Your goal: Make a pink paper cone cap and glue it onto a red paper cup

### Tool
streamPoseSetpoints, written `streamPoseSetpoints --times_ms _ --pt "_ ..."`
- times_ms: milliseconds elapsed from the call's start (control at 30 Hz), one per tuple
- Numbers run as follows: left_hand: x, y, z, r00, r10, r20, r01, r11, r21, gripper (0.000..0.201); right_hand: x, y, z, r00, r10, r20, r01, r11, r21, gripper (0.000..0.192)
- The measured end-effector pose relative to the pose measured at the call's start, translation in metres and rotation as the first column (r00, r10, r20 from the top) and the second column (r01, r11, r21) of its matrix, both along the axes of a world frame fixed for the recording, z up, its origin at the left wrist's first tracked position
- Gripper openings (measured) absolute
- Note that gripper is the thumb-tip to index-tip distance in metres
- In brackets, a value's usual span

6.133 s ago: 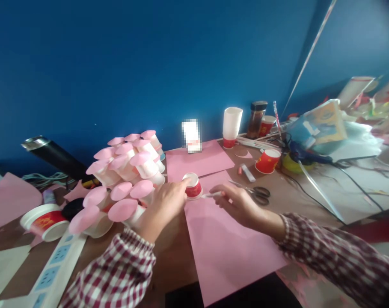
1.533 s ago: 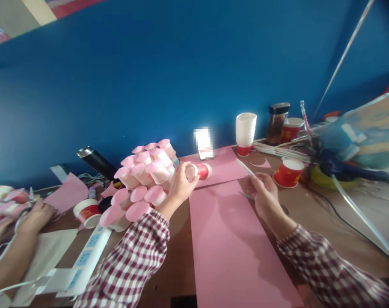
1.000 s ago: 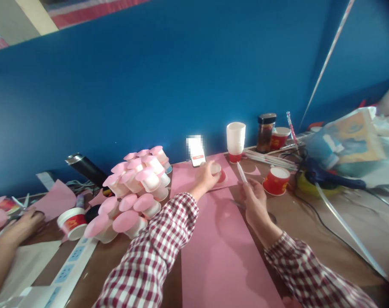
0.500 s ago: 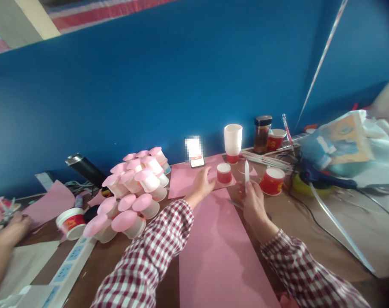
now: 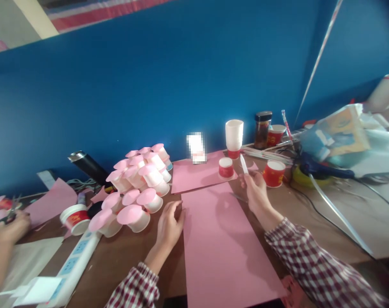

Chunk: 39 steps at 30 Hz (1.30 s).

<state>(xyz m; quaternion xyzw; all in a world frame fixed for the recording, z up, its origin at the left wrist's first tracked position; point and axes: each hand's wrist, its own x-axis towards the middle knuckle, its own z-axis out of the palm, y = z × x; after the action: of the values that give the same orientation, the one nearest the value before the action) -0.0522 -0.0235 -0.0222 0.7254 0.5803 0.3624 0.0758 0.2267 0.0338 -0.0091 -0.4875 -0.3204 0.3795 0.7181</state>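
My left hand [image 5: 169,222] rests open on the brown table, its fingertips touching the left edge of a large pink paper sheet [image 5: 223,248]. My right hand [image 5: 256,191] holds a thin white stick [image 5: 243,164] upright above the sheet's far right corner. A small red and white paper cup [image 5: 226,167] stands upside down on a second pink sheet [image 5: 197,175] further back, apart from both hands. A cluster of white cups with pink round tops [image 5: 137,188] lies left of my left hand.
A white cup stack [image 5: 234,137], a dark jar [image 5: 261,129] and red cups [image 5: 274,173] stand near the blue wall. Cables and a blue tool [image 5: 322,169] clutter the right. A power strip [image 5: 74,267] lies front left. Another person's hand [image 5: 8,229] works at far left.
My left hand carried the red cup back, set it upside down on the far pink sheet, let go and drew back to the near sheet's edge. My right hand lifted the white stick.
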Motion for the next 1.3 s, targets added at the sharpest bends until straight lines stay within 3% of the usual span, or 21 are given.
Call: streamPoseSetpoints --times_ms 333,567,667,800,1000,1133,1300 --pt "0.007 -0.011 -0.008 0.996 -0.065 0.055 0.062 0.997 0.054 0.026 0.004 0.001 0.002 0.998 0.045 0.052 -0.045 0.999 0.014 0.022" --pt "0.004 -0.015 -0.004 0.992 -0.049 0.115 0.045 0.998 0.037 0.026 0.026 -0.001 0.017 0.94 -0.041 0.34 0.065 0.996 -0.059 0.017" --pt "0.005 -0.015 -0.006 0.993 -0.063 0.103 0.061 0.998 0.022 0.026 0.039 -0.005 0.022 0.826 0.025 0.564 0.07 0.987 -0.146 0.023" --pt "0.006 -0.013 -0.009 0.992 -0.104 0.064 0.1 0.993 0.06 0.024 0.046 -0.003 0.019 0.555 0.174 0.813 0.077 0.963 -0.258 0.02" --pt "0.005 -0.015 -0.012 0.994 -0.091 0.069 0.085 0.993 0.083 0.027 0.037 0.001 0.005 0.206 0.251 0.946 0.131 0.951 -0.281 0.024" --pt "0.006 -0.015 -0.014 0.995 -0.077 0.068 0.072 0.995 0.074 0.03 0.035 -0.001 0.003 0.075 0.26 0.963 0.146 0.952 -0.268 0.032" --pt "0.006 -0.016 -0.011 0.995 -0.086 0.051 0.085 0.996 0.038 0.03 0.038 -0.001 0.002 -0.006 0.252 0.968 0.155 0.956 -0.248 0.022"
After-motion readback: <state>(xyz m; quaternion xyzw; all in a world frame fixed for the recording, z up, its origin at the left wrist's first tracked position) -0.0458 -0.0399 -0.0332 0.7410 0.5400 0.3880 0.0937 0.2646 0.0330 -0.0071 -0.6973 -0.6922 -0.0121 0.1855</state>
